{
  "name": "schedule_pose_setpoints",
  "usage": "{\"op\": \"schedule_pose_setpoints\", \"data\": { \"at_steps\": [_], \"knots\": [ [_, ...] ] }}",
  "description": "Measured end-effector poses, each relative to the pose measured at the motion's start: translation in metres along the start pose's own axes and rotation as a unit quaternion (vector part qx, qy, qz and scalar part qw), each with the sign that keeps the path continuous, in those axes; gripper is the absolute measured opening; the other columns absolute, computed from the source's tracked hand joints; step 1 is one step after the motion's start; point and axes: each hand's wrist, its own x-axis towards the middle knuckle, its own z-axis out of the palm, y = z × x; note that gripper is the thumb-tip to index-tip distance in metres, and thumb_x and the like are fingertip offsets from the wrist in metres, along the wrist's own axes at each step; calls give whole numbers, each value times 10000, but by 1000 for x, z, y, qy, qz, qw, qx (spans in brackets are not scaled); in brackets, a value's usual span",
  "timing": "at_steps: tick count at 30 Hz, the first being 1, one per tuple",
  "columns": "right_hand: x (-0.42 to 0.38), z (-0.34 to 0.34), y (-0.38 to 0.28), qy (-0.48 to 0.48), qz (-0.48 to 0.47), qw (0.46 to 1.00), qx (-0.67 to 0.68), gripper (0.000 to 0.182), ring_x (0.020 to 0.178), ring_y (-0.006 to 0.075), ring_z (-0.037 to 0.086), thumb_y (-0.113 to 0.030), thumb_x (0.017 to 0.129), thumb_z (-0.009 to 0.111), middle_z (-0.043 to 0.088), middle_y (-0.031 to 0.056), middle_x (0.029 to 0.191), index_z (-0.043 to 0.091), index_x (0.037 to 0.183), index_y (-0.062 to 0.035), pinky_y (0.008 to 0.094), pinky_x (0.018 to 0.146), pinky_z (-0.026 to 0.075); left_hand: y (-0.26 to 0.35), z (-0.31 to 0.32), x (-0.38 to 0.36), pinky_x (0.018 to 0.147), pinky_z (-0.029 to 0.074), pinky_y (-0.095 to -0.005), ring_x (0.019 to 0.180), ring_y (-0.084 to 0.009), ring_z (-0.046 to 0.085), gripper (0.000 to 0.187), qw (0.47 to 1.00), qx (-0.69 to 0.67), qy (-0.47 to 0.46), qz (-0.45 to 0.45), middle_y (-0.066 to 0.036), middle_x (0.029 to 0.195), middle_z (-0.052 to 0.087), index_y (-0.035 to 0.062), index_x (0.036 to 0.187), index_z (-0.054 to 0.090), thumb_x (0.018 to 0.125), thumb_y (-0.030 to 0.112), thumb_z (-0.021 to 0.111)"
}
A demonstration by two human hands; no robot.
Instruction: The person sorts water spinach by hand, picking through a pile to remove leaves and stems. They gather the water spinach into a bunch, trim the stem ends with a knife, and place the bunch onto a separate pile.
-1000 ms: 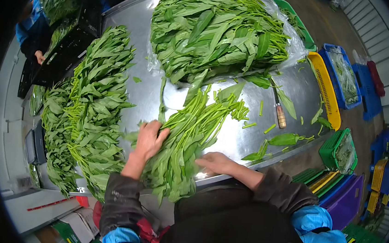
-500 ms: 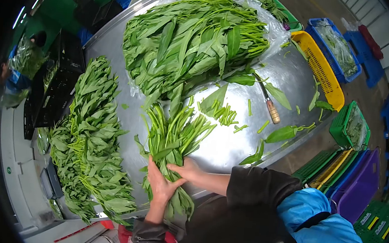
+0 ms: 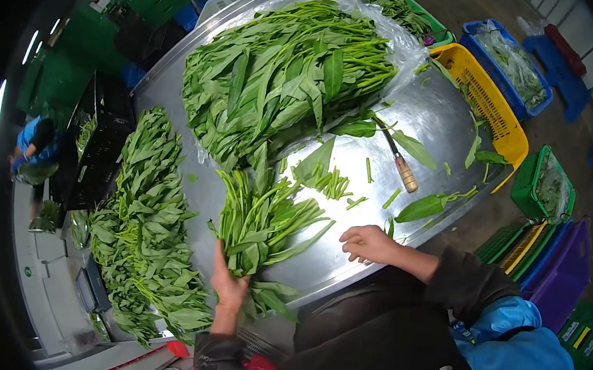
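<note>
A bunch of leafy greens (image 3: 261, 224) stands fanned out on the steel table (image 3: 429, 119), near its front edge, stems pointing away from the person and leaves gathered low. The left hand (image 3: 229, 286) is closed around the bunch at its leafy base. The right hand (image 3: 369, 244) is off the bunch, resting loosely curled and holding nothing on the bare steel just to the right. Cut stem ends (image 3: 332, 183) lie scattered just beyond the bunch, and a wooden-handled knife (image 3: 400, 167) lies farther right on the table, with loose leaves (image 3: 425, 207) near it. Behind, a large heap of greens (image 3: 285, 78) rests on clear plastic sheet (image 3: 410, 50); a long pile of greens (image 3: 149, 221) runs along the table's left side. A yellow crate (image 3: 490, 107), a blue crate (image 3: 508, 59) and a green basket (image 3: 546, 189) stand right of the table. No label or writing is legible anywhere. A person in blue (image 3: 31, 151) stands at far left.
</note>
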Motion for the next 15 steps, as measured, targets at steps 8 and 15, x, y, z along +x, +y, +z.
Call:
{"op": "schedule_pose_setpoints", "data": {
  "at_steps": [8, 15],
  "knots": [
    [-21, -30, -15, 34, -66, 993, 95, 293, 694, 139, 666, -129, 870, 603, 670, 109, 888, 586, 1118, 24, 250, 558, 524, 48, -51, -11, 926, 449, -383, 1035, -317, 560, 648, 989, -118, 85, 36, -162, 1135, 577, -24, 1220, 547, 613, 15, 769],
    [-24, -64, -22, 1, -83, 990, 117, 276, 648, 149, 659, -151, 892, 598, 672, 117, 914, 590, 1114, 12, 253, 509, 508, 83, -65, 6, 695, 493, -464, 791, -394, 599, 856, 984, 160, -61, 48, -180, 999, 548, 218, 1332, 485, 557, 1, 776]
  ]
}}
